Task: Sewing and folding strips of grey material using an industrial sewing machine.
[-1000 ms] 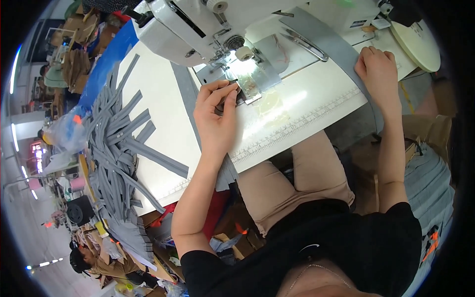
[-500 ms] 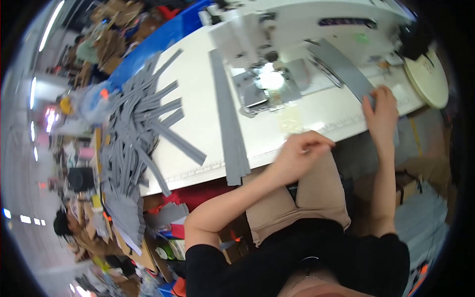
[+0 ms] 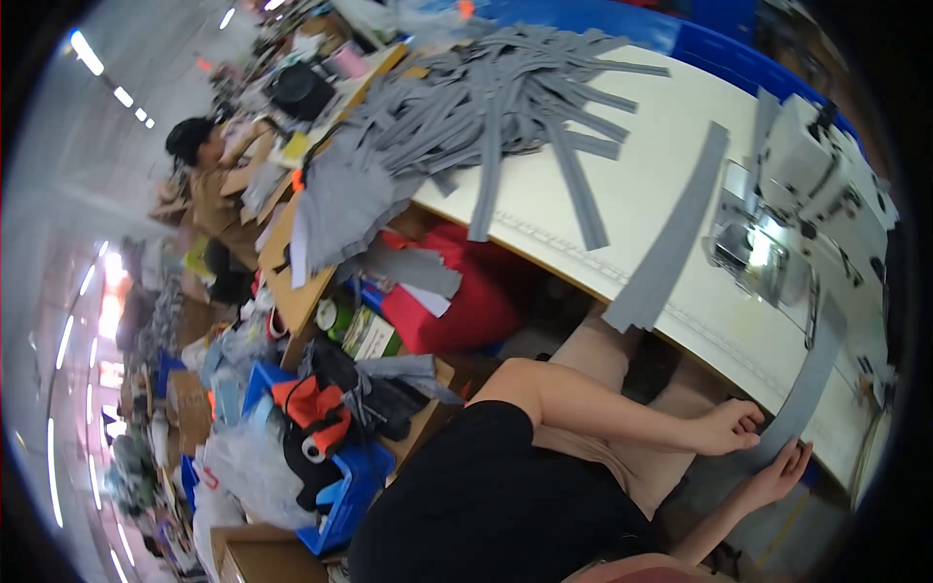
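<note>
At the table's front edge on the right, a long grey fabric strip (image 3: 814, 364) runs from beside the sewing machine down over the edge. My right hand (image 3: 773, 478) pinches its near end, thumb and fingers closed. Just left of that end is my left hand (image 3: 724, 428), its fingers curled closed; what they hold, if anything, is hidden. Tweezers (image 3: 812, 309) lie beside the strip on the white sewing table (image 3: 622, 209). The machine's lamp (image 3: 763, 251) lights its needle area. A stack of grey strips (image 3: 671, 238) lies to the left of the machine, overhanging the front edge.
A tangled heap of grey strips (image 3: 486, 107) covers the table's far left. Below stand a red cloth bundle (image 3: 437, 311) and a blue crate (image 3: 355, 486) with scraps and plastic bags. Another person (image 3: 209, 175) sits at a bench to the far left.
My view has swung left, so the machine now appears at the right. My left hand has moved over beside the right one, and the strip's near end hangs past the table edge.
</note>
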The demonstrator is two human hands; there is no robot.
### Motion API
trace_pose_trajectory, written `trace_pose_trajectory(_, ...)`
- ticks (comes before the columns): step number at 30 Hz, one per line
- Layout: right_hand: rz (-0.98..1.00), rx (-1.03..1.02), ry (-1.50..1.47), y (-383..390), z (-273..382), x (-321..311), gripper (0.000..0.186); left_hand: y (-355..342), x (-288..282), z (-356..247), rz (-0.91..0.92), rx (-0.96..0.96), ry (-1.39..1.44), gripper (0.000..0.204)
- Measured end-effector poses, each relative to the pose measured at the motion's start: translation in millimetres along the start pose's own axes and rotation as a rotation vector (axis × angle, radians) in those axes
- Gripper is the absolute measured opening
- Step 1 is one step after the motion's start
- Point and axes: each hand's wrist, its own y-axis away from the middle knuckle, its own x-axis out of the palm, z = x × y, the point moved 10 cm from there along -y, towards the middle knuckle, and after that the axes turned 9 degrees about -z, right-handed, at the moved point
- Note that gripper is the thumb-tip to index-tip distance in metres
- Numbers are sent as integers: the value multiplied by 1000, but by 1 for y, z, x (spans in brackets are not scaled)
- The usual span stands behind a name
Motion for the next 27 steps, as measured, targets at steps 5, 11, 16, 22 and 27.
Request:
trace_pose_trajectory(5,19,262,-192,46,-13,17,42,1,3,-16,-37,-66,48,16)
trace_pose_trajectory(11,152,690,-381,47,-29,27,49,6,-19,-17,-134,-90,121,13)
trace_pose_trajectory(16,167,858,-352,63,-26,39,51,13,-33,-11,-212,-66,129,13)
trace_pose_trajectory(22,288,786,-206,55,-60,31,47,13,-36,-16,-208,14,141,12)
trace_pose_trajectory(27,180,432,-206,35,-31,23,41,13,-44,-12,-229,-22,81,9)
